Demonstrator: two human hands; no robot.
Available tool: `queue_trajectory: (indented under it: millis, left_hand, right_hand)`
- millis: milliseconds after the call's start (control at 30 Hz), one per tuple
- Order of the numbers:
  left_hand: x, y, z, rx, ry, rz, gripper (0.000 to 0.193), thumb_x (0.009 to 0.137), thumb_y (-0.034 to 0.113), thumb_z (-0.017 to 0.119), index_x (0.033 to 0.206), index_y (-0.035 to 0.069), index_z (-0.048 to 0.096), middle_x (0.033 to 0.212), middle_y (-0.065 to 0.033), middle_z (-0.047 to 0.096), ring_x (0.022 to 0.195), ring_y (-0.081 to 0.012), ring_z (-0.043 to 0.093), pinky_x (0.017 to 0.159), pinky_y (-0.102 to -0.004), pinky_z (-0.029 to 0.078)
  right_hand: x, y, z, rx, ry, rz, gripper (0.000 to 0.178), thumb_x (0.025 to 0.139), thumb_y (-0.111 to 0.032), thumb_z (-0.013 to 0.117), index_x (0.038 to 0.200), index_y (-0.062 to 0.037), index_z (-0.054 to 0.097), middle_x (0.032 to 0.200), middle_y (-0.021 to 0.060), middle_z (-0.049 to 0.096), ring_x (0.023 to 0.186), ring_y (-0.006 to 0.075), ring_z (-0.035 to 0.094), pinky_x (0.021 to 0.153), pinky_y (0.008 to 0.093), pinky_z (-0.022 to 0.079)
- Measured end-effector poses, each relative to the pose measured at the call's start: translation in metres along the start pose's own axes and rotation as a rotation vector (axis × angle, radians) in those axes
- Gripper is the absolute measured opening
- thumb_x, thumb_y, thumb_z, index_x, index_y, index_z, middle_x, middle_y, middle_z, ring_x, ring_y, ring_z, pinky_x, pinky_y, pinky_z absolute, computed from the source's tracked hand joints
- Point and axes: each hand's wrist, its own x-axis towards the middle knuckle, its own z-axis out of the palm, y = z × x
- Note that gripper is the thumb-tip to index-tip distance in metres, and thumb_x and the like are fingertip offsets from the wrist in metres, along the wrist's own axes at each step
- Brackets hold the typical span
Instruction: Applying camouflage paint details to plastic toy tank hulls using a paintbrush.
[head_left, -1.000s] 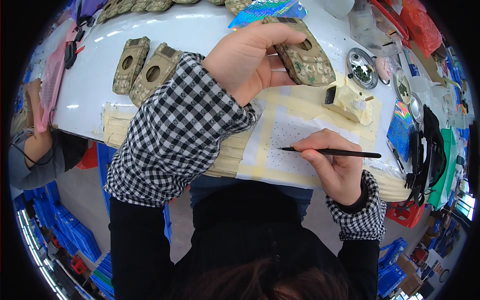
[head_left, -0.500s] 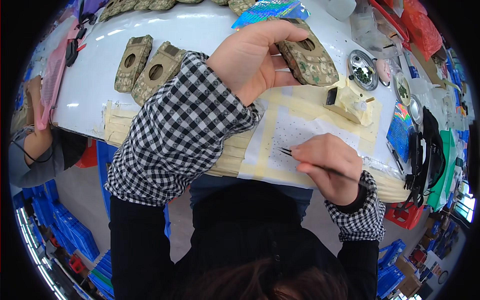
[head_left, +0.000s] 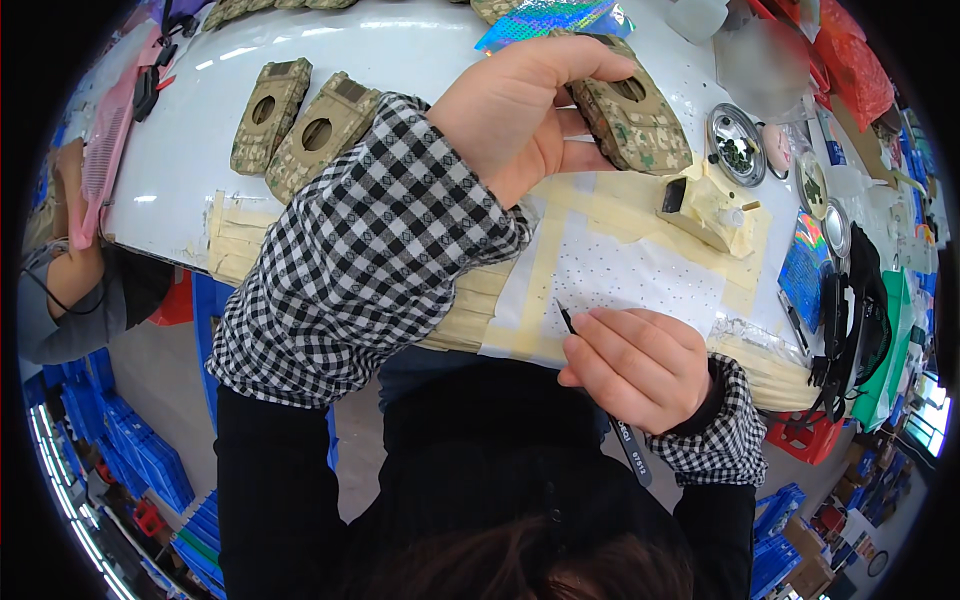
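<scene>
My left hand (head_left: 530, 105) grips a camouflage-patterned case (head_left: 640, 130) by its sides, tilted above the table, the round hole in its face showing. Between the fingers of my right hand (head_left: 640, 365) are black tweezers (head_left: 627, 445), slanting with the tips up and to the left and the tail toward my body. Those tips are over a white sheet (head_left: 640, 275) scattered with tiny dark specks, too small to name. Two more camouflage cases, one farther left (head_left: 270, 115) and one beside my left sleeve (head_left: 318, 135), lie on the table with round holes facing up.
A tape-wrapped block (head_left: 712, 220) stands beyond the sheet. Right of it are a round metal dish (head_left: 736, 145) with dark green bits, a shiny blue packet (head_left: 803, 265) and a pen (head_left: 794, 322). A pink basket (head_left: 103, 150) is at far left, near another person's arm (head_left: 77, 275).
My right hand has turned and dropped slightly toward me, swinging the tweezers from pointing left to pointing up-left. My left hand still holds the case. The whole view has shifted a little.
</scene>
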Motion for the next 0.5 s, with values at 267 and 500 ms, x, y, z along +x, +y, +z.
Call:
queue_trajectory:
  millis: [267, 500]
  left_hand:
    - [-0.0013, 0.0003, 0.001, 0.008, -0.003, 0.01, 0.02, 0.087, 0.016, 0.056, 0.096, -0.001, 0.056, 0.093, -0.0105, 0.06, 0.085, -0.0204, 0.063, 0.081, -0.0374, 0.054]
    - [-0.0028, 0.0008, 0.0002, 0.025, -0.009, 0.02, 0.022, 0.087, 0.016, 0.056, 0.099, -0.002, 0.055, 0.098, -0.0115, 0.06, 0.089, -0.0213, 0.063, 0.085, -0.0382, 0.053]
  right_hand:
    - [-0.0003, -0.0011, 0.0005, -0.007, -0.002, 0.007, 0.015, 0.078, -0.014, 0.068, 0.084, -0.0007, 0.063, 0.083, 0.0088, 0.065, 0.077, 0.0181, 0.064, 0.065, 0.0256, 0.053]
    - [0.0003, -0.0008, 0.0002, -0.011, -0.004, 0.006, 0.015, 0.078, -0.014, 0.068, 0.083, -0.0009, 0.063, 0.082, 0.0088, 0.065, 0.077, 0.0182, 0.064, 0.065, 0.0258, 0.053]
